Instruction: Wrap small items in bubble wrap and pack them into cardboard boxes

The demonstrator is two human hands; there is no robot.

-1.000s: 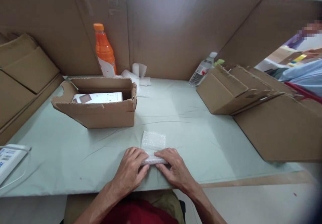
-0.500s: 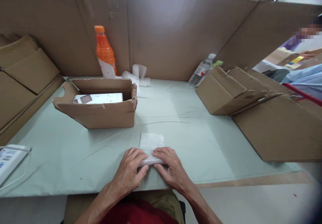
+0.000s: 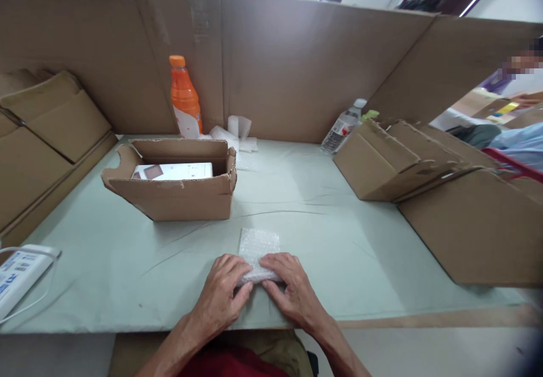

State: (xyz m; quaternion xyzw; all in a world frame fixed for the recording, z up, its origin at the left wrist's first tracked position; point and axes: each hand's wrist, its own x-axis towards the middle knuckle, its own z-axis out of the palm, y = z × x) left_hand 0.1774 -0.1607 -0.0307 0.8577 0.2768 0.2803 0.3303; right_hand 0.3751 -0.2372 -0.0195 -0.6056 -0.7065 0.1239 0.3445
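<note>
A piece of bubble wrap [image 3: 259, 242] lies near the front of the table, its far part flat and its near edge folded or rolled into a thicker strip. My left hand [image 3: 224, 286] grips the left end of that strip, fingers on top and thumb at the near side. On the right end, my right hand [image 3: 291, 286] holds it the same way, with its thumb along the near edge. Whether anything is wrapped inside the fold cannot be made out.
An open cardboard box [image 3: 190, 199] with a white box [image 3: 178, 171] inside stands back left. Behind it are an orange bottle [image 3: 185, 97] and crumpled wrap [image 3: 231, 137]. A clear bottle [image 3: 343, 125] and cardboard boxes [image 3: 475, 224] are at right, a power strip [image 3: 27, 275] at left.
The whole view has shifted slightly, so everything sits a little lower and further right. Both hands keep their hold on the bubble wrap, with hardly any movement against the table.
</note>
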